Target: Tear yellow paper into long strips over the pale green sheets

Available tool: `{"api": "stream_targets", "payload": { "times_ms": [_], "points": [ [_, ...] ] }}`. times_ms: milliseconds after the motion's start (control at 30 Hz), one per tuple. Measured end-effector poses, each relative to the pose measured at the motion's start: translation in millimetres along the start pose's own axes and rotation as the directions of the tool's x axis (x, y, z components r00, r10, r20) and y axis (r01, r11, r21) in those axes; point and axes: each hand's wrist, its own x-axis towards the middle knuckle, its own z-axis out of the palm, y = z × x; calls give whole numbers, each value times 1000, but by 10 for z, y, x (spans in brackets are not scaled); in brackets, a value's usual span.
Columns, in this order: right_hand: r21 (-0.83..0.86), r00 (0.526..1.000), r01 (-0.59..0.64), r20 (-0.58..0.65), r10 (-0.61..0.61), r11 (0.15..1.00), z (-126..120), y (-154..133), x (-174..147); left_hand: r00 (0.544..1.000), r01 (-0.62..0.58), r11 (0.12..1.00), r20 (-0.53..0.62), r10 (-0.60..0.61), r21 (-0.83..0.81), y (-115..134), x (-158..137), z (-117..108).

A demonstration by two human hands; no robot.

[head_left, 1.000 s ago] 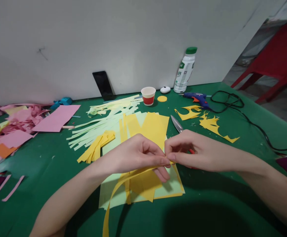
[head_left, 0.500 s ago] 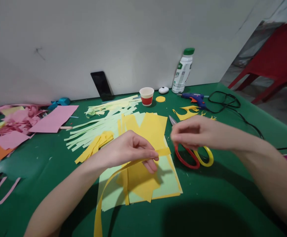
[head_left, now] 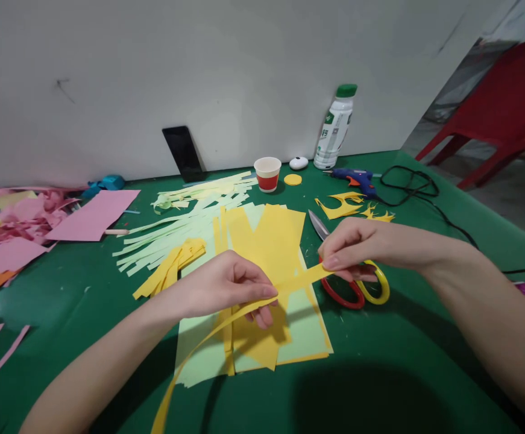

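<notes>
A long yellow paper strip (head_left: 298, 281) is stretched between both hands above the green table (head_left: 402, 361). My left hand (head_left: 226, 286) pinches it near its middle, and the rest trails down toward the front edge. My right hand (head_left: 357, 247) pinches the strip's far end between thumb and fingers. Below them lies a stack of yellow and pale green paper sheets (head_left: 307, 331). Red and yellow handled scissors (head_left: 357, 289) lie on the table right under my right hand.
Piles of pale green strips (head_left: 176, 226) and yellow strips (head_left: 172, 268) lie to the left of the sheets. Pink paper scraps (head_left: 31, 223) crowd the far left. At the back stand a phone (head_left: 183, 154), paper cup (head_left: 267, 173), bottle (head_left: 334, 129) and blue glue gun (head_left: 355, 178) with black cord.
My right hand let go of the strip, lifted away to the right, then came back and took hold of its end. The left hand kept its grip and slid along the strip.
</notes>
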Motion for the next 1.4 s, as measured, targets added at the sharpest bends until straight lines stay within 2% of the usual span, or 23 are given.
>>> {"api": "stream_targets", "payload": {
  "times_ms": [167, 333, 433, 600, 700, 800, 867, 933, 1033, 1133, 1267, 1333, 1400],
  "points": [
    [-45, 1000, -14, 4, 14, 999, -85, 56, -14, 999, 7, 1000, -38, -7, 6, -29, -47, -1],
    [-88, 1000, 14, 14, -13, 996, -83, 24, -61, 999, -45, 999, -9, 45, 12, -45, -50, 28],
    [-90, 999, 6, -37, -9, 996, -75, 1, -115, 997, -73, 997, 3, 73, 18, -62, -50, 42],
    [4, 993, 62, -100, -61, 998, -199, 68, -224, 998, -61, 996, 3, 61, 69, -67, -53, 27],
    [63, 985, 94, -149, -84, 994, -299, 141, -258, 997, -72, 997, 29, 73, -20, -72, -51, 10],
    [196, 954, 226, -244, -176, 954, -325, 181, -225, 987, -134, 978, 67, 146, -163, -99, -37, 9],
    [293, 909, 331, -353, -220, 897, -278, 175, -161, 977, -184, 946, 53, 205, -267, -126, -17, 17],
    [309, 883, 359, -418, -214, 881, -170, 140, -69, 971, -198, 901, 50, 234, -387, -150, 13, 34],
    [184, 905, 280, -377, -196, 942, 87, 49, 87, 966, -139, 823, 109, 236, -551, -177, 66, 75],
    [42, 894, 318, -345, -285, 947, 356, -33, 199, 953, -93, 770, 168, 253, -631, -197, 104, 119],
    [76, 875, 254, -443, -195, 964, 553, -73, 237, 952, -61, 771, 196, 237, -634, -204, 95, 142],
    [122, 870, 228, -472, -145, 966, 586, -76, 231, 962, -85, 829, 170, 212, -553, -187, 68, 148],
    [172, 861, 221, -496, -110, 960, 603, -82, 226, 977, -141, 903, 92, 194, -405, -156, 38, 163]
  ]
}}
